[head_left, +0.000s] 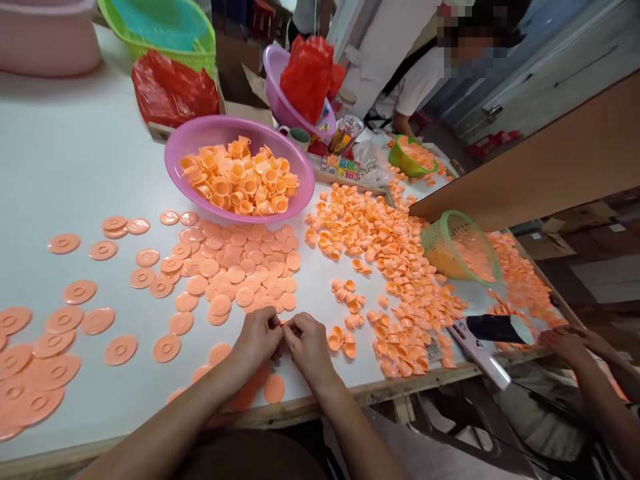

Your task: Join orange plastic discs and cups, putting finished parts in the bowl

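Both hands, left hand [257, 337] and right hand [307, 343], meet at the counter [75, 167] edge, fingers pinching what seems a small orange piece [284, 325] between them. A slip could drop it among the orange discs [235, 267] nearby

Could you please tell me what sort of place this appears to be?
Probably a small workshop for hand assembly: a white table strewn with orange discs and small cups, a purple basin of cups, and another person's hand at work beside.
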Available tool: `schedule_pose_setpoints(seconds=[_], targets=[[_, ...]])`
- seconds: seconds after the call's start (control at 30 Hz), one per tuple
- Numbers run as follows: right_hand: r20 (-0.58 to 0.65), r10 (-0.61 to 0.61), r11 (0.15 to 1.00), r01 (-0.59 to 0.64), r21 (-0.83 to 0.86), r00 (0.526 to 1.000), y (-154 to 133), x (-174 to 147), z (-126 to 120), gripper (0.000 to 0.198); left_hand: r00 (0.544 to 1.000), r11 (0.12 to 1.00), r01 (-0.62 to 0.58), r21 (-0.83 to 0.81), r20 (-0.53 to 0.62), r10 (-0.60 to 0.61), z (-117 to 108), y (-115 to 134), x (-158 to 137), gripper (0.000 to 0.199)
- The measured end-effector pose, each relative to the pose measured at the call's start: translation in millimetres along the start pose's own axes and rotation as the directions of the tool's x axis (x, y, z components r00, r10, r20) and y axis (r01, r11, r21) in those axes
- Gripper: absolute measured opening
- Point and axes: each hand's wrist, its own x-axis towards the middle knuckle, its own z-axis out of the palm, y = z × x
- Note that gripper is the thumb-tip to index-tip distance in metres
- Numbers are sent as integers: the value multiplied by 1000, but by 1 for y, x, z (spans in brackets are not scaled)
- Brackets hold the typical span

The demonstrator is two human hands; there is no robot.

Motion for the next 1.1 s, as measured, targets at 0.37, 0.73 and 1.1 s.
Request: schedule_pose_setpoints(seconds=[0.37,0.73,1.1], targets=[[-6,-23,999,23,-41,1000,-8,3,-2,19,993,992,-108,63,-43,110,-22,5,-14,11],[25,-5,984,0,176,1000,-30,37,-27,14,951,898,-269,347,-50,304,-33,5,-10,15],[-170,-220,967,238,92,960,-73,86,-110,19,832,575,-529,625,247,497,-21,-12,-14,20]])
